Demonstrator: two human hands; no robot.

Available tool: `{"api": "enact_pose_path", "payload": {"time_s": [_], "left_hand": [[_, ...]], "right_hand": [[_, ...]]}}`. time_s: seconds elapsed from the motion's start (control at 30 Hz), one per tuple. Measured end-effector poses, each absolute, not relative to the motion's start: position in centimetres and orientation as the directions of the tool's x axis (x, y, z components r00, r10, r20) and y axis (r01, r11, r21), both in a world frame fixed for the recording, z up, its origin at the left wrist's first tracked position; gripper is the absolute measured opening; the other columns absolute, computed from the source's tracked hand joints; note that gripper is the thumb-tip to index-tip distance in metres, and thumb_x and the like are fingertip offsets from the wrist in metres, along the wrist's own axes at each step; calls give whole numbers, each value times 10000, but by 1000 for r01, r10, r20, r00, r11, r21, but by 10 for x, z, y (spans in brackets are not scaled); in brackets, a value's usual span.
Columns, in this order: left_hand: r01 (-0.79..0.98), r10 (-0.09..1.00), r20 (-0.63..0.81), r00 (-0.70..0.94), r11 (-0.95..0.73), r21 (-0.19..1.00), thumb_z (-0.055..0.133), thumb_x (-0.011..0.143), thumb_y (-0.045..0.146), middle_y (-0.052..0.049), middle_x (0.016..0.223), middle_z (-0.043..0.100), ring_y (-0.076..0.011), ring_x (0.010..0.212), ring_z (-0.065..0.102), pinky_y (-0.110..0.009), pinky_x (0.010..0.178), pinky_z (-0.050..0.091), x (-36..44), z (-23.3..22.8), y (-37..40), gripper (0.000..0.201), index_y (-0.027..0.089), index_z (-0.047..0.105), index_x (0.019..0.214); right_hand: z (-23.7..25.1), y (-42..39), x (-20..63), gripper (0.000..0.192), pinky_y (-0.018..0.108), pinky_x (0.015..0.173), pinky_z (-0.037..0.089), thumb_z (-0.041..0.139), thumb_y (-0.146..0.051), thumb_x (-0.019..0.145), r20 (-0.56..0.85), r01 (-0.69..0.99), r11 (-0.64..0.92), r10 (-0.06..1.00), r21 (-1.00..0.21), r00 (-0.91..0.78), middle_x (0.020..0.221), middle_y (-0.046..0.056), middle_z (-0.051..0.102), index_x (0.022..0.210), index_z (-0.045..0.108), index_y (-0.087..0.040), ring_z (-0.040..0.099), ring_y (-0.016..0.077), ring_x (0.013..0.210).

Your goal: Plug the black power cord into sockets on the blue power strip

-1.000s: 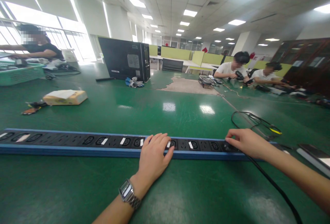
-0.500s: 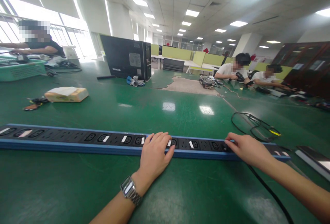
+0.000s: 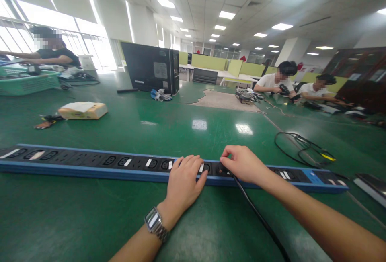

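On the far left of the glossy green table (image 3: 90,222), a person in a dark top sits behind one pale green plastic basket (image 3: 27,83), and nearer lies one flat tan cardboard box (image 3: 83,110) with a white sheet on top. One black computer tower (image 3: 150,68) stands further back. Across the front runs one long blue-edged black power strip (image 3: 90,163) with a row of sockets, some marked by white labels; all the sockets that show on its left stretch are bare. The left hand (image 3: 183,183), with one metal wristwatch (image 3: 155,224) on the wrist, lies flat and spread on the strip's middle, pressing it down. Just to its right the right hand (image 3: 244,164) pinches one black plug (image 3: 223,169) at a socket, its black cable (image 3: 259,220) trailing toward the viewer; whether the plug is fully seated I cannot tell. So the plugging looks barely under way, with one plug at the strip. A loose black cable coil (image 3: 301,147) lies beyond, and two people in white shirts sit far right.
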State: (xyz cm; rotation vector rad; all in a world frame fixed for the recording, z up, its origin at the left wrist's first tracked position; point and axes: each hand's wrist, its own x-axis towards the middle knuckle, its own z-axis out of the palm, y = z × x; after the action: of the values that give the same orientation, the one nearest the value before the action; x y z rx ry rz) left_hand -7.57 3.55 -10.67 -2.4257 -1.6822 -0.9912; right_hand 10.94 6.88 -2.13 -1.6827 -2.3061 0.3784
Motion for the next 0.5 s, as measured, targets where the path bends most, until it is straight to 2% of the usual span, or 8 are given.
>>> {"api": "enact_pose_path", "payload": {"time_s": [0.3,0.37,0.5], "left_hand": [[825,823,528,209,-438,356,534,876,282,-68,1208,645,-264,1163,535,-463,1033,310,-75,-110,36,229,217,619,1078],[804,813,549,195,-453,385,551,859,270,-75,1189,647,-268,1147,534,-452,1014,320,-76,-106,34,229,207,615,1069],[723,769,627,121,-501,475,542,843,247,-80,933,669,-240,931,574,-382,851,384,-73,-98,23,120,173,625,890]], "right_hand": [[-39,81,101,175,240,578,320,498,-314,798,23,929,253,966,-270,-256,695,6,661,751,640,-224,562,132,636],[-38,78,97,179,251,565,303,484,-316,800,28,947,236,971,-218,-235,712,10,668,763,639,-235,566,144,643],[-39,72,87,190,271,539,252,464,-323,793,70,974,203,978,-101,-196,761,25,683,778,641,-254,575,177,672]]}}
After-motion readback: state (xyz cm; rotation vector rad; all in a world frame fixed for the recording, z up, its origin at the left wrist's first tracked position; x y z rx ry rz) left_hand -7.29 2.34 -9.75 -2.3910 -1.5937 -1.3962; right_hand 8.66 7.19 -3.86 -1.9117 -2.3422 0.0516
